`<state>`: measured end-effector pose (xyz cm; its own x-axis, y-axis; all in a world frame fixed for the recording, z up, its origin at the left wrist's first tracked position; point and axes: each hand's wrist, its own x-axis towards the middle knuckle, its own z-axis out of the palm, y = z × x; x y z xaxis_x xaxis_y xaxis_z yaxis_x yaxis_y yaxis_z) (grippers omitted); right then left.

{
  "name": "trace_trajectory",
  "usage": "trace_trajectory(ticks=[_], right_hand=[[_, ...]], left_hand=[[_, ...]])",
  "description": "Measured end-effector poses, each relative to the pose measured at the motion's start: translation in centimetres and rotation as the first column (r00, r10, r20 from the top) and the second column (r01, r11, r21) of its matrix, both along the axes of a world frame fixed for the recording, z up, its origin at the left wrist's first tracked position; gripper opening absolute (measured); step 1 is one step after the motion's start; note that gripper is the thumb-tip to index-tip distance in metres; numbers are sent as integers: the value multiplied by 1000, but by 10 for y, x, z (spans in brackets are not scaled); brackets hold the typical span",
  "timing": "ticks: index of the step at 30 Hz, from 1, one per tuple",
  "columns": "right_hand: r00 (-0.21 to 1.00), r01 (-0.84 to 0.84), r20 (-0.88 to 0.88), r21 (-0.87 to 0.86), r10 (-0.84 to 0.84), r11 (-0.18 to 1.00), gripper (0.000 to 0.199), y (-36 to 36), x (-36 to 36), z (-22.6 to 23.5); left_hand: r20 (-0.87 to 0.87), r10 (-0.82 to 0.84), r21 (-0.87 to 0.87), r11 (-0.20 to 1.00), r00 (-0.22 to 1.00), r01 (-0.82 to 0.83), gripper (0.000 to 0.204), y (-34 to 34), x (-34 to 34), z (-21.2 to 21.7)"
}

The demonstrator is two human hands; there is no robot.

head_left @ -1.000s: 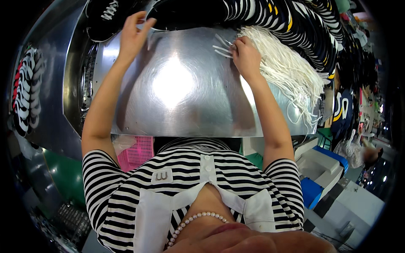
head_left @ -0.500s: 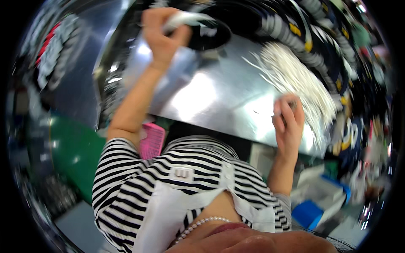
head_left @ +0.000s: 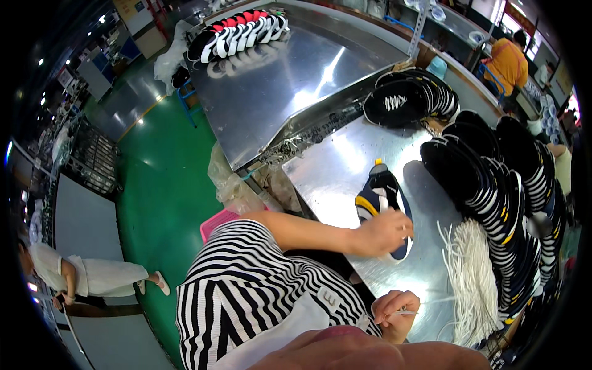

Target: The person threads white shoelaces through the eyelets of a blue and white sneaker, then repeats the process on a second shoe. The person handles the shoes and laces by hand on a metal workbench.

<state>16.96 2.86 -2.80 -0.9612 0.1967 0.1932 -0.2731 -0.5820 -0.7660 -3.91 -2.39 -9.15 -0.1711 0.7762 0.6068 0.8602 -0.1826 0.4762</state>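
Note:
A navy shoe upper [head_left: 396,192] with white and yellow parts lies on the shiny metal table, its yellow tab pointing away from me. My left hand [head_left: 383,234] is closed over its near end, fingers curled on it; the fingertips are partly hidden. Nearer my body, just off the table's front edge, my right hand [head_left: 396,313] pinches a thin white shoelace [head_left: 404,312]. A thick bundle of white shoelaces [head_left: 472,283] lies on the table to the right of both hands.
Nested stacks of dark shoe uppers [head_left: 487,191] line the table's right side, with another stack [head_left: 407,102] at the back. Beyond a gap, a second metal table [head_left: 277,80] bears a row of red, white and black uppers [head_left: 243,34]. A pink basket [head_left: 217,223] stands by my left elbow.
My view has swung to the left. My left hand, which was far out with something white and blurred, is now nearer, on the shoe upper. A shoelace end now shows in my right hand.

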Motion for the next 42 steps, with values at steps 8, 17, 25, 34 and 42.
trace_trajectory(ticks=[8,17,25,34,42], right_hand=[[646,519,498,268,-578,811,11,30,-79,-86],[610,633,470,196,-638,749,13,41,-74,-83],[558,670,374,323,-741,668,11,38,-60,-55],[552,536,470,432,-689,725,11,39,-48,-58],[529,451,261,720,-808,528,20,22,-34,-42]], left_hand=[[-279,-87,-420,907,956,-40,33,3,-97,23],[881,330,-458,421,338,783,80,47,-67,23],[930,362,-333,749,66,573,57,32,-11,29],[959,232,-283,840,165,464,24,27,0,22],[945,211,-303,855,250,422,21,20,2,11]])
